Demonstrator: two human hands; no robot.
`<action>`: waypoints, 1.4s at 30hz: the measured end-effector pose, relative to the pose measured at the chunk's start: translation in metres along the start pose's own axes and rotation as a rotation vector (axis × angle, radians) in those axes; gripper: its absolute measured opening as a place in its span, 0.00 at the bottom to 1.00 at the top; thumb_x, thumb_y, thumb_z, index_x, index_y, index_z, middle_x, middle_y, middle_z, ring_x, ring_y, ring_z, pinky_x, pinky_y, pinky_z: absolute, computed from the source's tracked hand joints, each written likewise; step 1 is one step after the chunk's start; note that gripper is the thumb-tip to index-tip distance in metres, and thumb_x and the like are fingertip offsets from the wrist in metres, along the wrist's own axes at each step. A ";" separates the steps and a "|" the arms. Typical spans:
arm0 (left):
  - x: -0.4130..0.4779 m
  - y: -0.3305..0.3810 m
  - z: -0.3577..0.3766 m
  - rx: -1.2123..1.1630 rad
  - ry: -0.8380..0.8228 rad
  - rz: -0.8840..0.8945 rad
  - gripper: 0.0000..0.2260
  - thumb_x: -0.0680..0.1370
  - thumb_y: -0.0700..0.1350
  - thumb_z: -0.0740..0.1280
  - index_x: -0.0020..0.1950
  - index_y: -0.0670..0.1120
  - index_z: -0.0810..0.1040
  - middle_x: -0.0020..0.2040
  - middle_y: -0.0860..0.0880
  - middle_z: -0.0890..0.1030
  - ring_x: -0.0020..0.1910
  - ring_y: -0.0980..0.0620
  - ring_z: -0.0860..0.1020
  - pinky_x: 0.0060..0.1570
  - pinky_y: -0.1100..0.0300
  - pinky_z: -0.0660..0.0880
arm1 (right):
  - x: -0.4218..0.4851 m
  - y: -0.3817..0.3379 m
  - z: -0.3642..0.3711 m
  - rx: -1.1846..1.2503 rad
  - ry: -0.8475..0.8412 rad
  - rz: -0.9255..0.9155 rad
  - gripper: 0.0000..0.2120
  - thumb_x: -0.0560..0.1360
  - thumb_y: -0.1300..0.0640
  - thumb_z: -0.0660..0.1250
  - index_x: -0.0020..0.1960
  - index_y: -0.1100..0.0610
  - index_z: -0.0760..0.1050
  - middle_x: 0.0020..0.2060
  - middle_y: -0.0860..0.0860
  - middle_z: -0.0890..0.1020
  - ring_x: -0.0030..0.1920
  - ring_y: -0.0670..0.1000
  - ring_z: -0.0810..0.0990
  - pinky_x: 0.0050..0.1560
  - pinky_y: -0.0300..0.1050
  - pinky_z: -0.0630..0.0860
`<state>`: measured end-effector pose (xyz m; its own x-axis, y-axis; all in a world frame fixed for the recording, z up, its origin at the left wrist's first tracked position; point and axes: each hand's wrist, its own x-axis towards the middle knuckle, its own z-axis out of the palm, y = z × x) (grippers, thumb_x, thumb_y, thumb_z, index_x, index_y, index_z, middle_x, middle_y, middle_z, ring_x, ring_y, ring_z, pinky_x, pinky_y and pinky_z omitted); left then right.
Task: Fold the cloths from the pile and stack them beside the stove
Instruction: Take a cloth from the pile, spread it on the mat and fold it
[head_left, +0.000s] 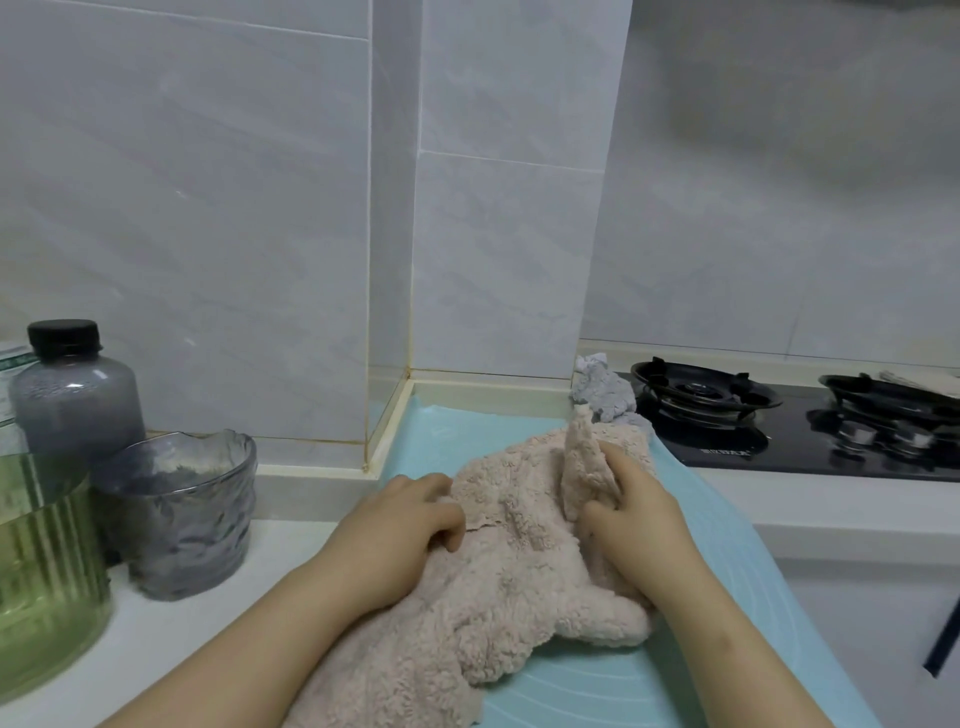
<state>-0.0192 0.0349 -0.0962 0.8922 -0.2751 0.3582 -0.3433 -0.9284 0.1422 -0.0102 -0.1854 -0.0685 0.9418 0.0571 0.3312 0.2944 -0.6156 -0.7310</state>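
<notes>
Pink cloth (519, 561) is getting pinched by both hands, left hand (410, 525) and right hand (628, 514), probably hunting for corners to fold.

Pale grey tiled walls (182, 182) rise behind a white countertop (291, 525) — a square tiled column (498, 234) juts forward at centre, under soft, even light.

Your left hand (410, 525) and right hand (631, 512) gripped the crumpled beige cloth (514, 561) on the blue-matted surface (649, 686).
</notes>
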 end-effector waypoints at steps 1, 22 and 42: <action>0.000 -0.001 -0.001 0.031 -0.004 -0.008 0.14 0.78 0.39 0.56 0.53 0.57 0.74 0.63 0.58 0.70 0.59 0.52 0.68 0.51 0.59 0.66 | 0.000 0.000 -0.001 0.027 0.028 -0.011 0.25 0.71 0.67 0.60 0.63 0.47 0.72 0.51 0.47 0.80 0.50 0.49 0.76 0.44 0.42 0.69; -0.008 0.023 -0.001 0.038 -0.471 -0.105 0.51 0.53 0.77 0.30 0.75 0.61 0.44 0.78 0.55 0.42 0.76 0.52 0.40 0.73 0.50 0.40 | 0.007 0.011 -0.001 0.262 0.074 0.406 0.22 0.77 0.58 0.59 0.69 0.57 0.59 0.51 0.55 0.74 0.44 0.54 0.74 0.33 0.43 0.66; -0.058 0.046 -0.037 -0.374 -0.216 -0.185 0.17 0.81 0.55 0.55 0.69 0.56 0.69 0.68 0.59 0.70 0.68 0.56 0.67 0.64 0.63 0.61 | -0.065 -0.016 -0.030 0.493 0.033 0.237 0.25 0.73 0.67 0.62 0.67 0.51 0.64 0.44 0.52 0.75 0.41 0.51 0.75 0.40 0.43 0.73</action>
<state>-0.0973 0.0170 -0.0760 0.9754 -0.1961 0.1005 -0.2195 -0.8239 0.5225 -0.0813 -0.2027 -0.0604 0.9884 -0.0677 0.1361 0.1233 -0.1672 -0.9782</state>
